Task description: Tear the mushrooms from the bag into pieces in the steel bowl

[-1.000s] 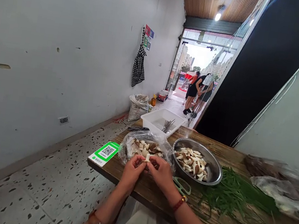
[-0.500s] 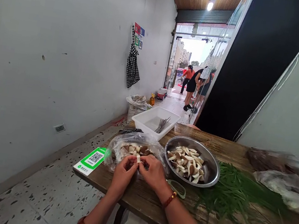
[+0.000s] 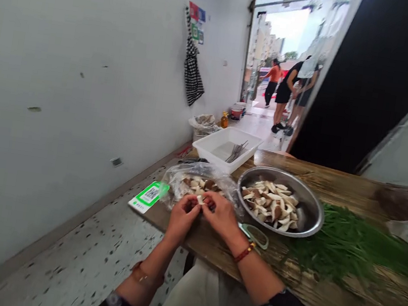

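Note:
A pale piece of mushroom [image 3: 200, 200] is pinched between the fingertips of my left hand [image 3: 182, 217] and my right hand [image 3: 220, 217], over the table's near edge. Just beyond my fingers lies a clear plastic bag [image 3: 177, 174], spread wide, with brown-capped mushrooms [image 3: 196, 183] inside. To the right stands a steel bowl [image 3: 311, 215] holding many torn or sliced mushroom pieces [image 3: 269, 202]. Scissors with pale green handles [image 3: 258, 236] rest beside my right wrist, partly hidden by it.
Behind the bag is a white plastic tub [image 3: 209, 152] with thin dark sticks in it. Green leafy stalks [image 3: 343, 245] cover the table [image 3: 341, 178] right of the bowl. A green QR-code card [image 3: 149, 195] lies at the left corner. People stand by the glass doorway.
My view has tilted down and turned left, so the table things appear shifted. Both hands still hold the mushroom piece, whose visible part now looks smaller.

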`<state>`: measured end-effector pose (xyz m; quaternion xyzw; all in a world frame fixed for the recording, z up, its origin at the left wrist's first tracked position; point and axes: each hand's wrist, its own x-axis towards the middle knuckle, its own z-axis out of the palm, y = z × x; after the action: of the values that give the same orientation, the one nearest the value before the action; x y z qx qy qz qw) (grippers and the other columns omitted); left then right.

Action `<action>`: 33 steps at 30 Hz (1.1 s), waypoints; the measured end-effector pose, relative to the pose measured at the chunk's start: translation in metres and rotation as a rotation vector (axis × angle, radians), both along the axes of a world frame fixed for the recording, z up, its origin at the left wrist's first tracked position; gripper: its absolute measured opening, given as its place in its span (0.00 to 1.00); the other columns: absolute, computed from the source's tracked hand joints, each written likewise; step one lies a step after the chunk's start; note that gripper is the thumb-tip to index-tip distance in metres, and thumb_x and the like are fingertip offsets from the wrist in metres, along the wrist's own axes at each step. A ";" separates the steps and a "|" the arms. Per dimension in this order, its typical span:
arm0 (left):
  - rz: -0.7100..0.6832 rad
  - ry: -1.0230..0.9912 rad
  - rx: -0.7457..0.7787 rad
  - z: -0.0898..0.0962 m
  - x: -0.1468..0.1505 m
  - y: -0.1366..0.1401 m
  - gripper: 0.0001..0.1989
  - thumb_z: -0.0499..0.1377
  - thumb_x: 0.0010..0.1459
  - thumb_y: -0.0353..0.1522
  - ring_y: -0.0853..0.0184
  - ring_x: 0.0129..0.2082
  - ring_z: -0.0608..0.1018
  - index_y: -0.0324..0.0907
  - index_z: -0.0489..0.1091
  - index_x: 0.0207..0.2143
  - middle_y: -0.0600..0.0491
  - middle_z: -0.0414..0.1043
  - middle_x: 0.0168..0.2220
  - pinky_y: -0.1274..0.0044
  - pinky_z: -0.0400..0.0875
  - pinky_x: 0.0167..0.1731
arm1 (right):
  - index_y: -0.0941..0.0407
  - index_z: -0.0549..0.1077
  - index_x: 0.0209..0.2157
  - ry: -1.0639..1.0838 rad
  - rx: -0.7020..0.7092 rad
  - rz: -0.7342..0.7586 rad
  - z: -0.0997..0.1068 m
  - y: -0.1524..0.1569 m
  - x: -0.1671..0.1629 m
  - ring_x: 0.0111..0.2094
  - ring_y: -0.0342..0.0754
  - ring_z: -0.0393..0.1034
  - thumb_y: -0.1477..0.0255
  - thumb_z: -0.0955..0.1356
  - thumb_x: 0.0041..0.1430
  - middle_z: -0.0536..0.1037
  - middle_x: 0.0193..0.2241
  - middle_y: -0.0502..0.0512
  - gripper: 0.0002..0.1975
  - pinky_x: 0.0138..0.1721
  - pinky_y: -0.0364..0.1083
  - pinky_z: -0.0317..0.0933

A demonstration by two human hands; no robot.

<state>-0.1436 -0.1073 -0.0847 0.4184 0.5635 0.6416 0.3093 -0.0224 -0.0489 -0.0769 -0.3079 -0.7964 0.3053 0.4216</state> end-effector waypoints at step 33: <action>-0.026 -0.016 -0.024 -0.002 0.003 -0.005 0.06 0.62 0.47 0.32 0.74 0.24 0.66 0.38 0.70 0.29 0.58 0.67 0.24 0.81 0.58 0.27 | 0.55 0.69 0.40 0.124 -0.153 0.033 -0.002 -0.002 0.002 0.29 0.44 0.72 0.75 0.67 0.50 0.75 0.28 0.50 0.13 0.35 0.45 0.68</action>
<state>-0.1410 -0.1127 -0.0862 0.4167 0.5632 0.6341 0.3271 -0.0205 -0.0505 -0.0792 -0.3065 -0.7483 0.3906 0.4400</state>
